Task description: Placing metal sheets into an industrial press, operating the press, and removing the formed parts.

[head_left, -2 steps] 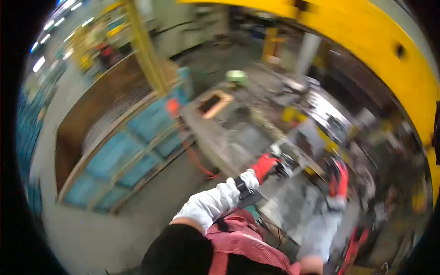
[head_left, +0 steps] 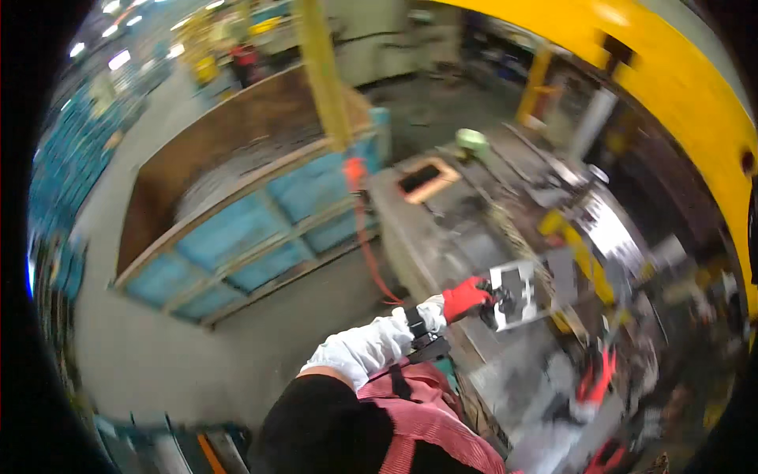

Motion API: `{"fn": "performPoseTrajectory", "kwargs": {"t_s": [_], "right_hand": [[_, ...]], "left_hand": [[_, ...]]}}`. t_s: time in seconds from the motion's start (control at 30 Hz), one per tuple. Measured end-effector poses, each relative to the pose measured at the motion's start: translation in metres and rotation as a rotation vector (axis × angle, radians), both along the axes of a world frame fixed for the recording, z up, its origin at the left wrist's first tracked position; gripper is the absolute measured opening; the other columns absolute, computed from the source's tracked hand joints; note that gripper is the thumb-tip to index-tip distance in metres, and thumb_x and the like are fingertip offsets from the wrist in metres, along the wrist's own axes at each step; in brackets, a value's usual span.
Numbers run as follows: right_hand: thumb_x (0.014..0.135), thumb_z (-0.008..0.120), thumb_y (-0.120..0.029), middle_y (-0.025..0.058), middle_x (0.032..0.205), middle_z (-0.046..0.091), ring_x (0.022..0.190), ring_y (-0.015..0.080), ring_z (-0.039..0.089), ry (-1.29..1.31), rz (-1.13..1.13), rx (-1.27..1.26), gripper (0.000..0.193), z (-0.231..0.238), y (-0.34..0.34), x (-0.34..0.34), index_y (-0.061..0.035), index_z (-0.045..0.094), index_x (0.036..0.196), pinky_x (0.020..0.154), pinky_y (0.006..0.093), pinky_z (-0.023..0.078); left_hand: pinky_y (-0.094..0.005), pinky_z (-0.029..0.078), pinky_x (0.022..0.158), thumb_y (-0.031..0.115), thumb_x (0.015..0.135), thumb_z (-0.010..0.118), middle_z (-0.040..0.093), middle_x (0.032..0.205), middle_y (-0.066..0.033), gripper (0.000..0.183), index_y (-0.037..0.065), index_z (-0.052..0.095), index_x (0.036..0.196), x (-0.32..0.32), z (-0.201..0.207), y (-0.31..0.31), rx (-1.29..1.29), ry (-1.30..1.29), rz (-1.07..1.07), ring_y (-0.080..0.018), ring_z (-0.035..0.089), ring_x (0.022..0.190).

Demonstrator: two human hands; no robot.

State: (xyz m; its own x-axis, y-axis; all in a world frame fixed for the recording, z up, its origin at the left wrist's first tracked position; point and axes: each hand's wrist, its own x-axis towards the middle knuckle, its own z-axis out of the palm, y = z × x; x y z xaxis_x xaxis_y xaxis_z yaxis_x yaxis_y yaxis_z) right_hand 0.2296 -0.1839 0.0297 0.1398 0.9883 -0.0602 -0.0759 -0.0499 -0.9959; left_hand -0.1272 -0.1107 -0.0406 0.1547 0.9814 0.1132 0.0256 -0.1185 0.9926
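Pinched a pale flat plate [head_left: 512,278] by its near side in the left hand [head_left: 469,300], held it ahead and left of the right hand [head_left: 596,376], couldn't tell that blurred one's grip

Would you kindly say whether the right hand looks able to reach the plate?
Probably yes: the plate, in the left hand, has its right side uncovered, and nothing evident blocks the nearby right hand, though blur hides whether it's empty.
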Motion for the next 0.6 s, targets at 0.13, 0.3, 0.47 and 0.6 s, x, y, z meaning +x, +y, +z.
{"fn": "performPoseTrajectory", "kwargs": {"t_s": [0.13,0.3,0.47,0.6], "right_hand": [[0.084,0.043,-0.021,0.0009,0.065,0.047,0.052,0.0081,0.043,-0.063,-0.012,-0.276,0.035,-0.064,-0.062,0.041,-0.0007,0.050,0.112,0.042,0.0197,0.033],[0.086,0.041,-0.025,0.0027,0.069,0.047,0.058,0.0098,0.043,-0.135,0.066,-0.205,0.040,-0.140,-0.057,0.072,-0.0012,0.047,0.118,0.050,0.0208,0.033],[0.083,0.051,-0.017,0.0058,0.083,0.059,0.057,0.0085,0.048,0.254,-0.092,-0.172,0.044,-0.080,-0.049,0.035,-0.0045,0.042,0.124,0.049,0.0209,0.036],[0.084,0.051,-0.010,0.0048,0.078,0.062,0.045,0.0062,0.044,0.238,-0.173,-0.231,0.044,-0.033,-0.055,0.006,-0.0040,0.040,0.126,0.041,0.0200,0.035]], "left_hand": [[-0.0321,0.043,0.080,0.027,0.071,0.064,0.058,0.101,-0.0132,0.041,0.002,0.058,0.103,-0.132,0.051,-0.085,-0.373,0.307,0.019,-0.0219,0.054,0.092],[-0.0344,0.043,0.084,0.014,0.073,0.058,0.057,0.101,-0.0162,0.029,0.006,0.061,0.101,-0.291,0.063,-0.238,0.246,1.207,0.384,-0.0307,0.053,0.097],[-0.0375,0.044,0.080,0.013,0.075,0.054,0.058,0.099,-0.0155,0.031,0.004,0.056,0.104,-0.441,0.070,-0.228,0.251,1.288,1.167,-0.0310,0.055,0.090],[-0.0364,0.045,0.078,0.024,0.077,0.056,0.059,0.098,-0.0126,0.034,0.004,0.056,0.105,-0.534,0.008,-0.139,-0.065,1.231,1.267,-0.0278,0.055,0.088]]}}
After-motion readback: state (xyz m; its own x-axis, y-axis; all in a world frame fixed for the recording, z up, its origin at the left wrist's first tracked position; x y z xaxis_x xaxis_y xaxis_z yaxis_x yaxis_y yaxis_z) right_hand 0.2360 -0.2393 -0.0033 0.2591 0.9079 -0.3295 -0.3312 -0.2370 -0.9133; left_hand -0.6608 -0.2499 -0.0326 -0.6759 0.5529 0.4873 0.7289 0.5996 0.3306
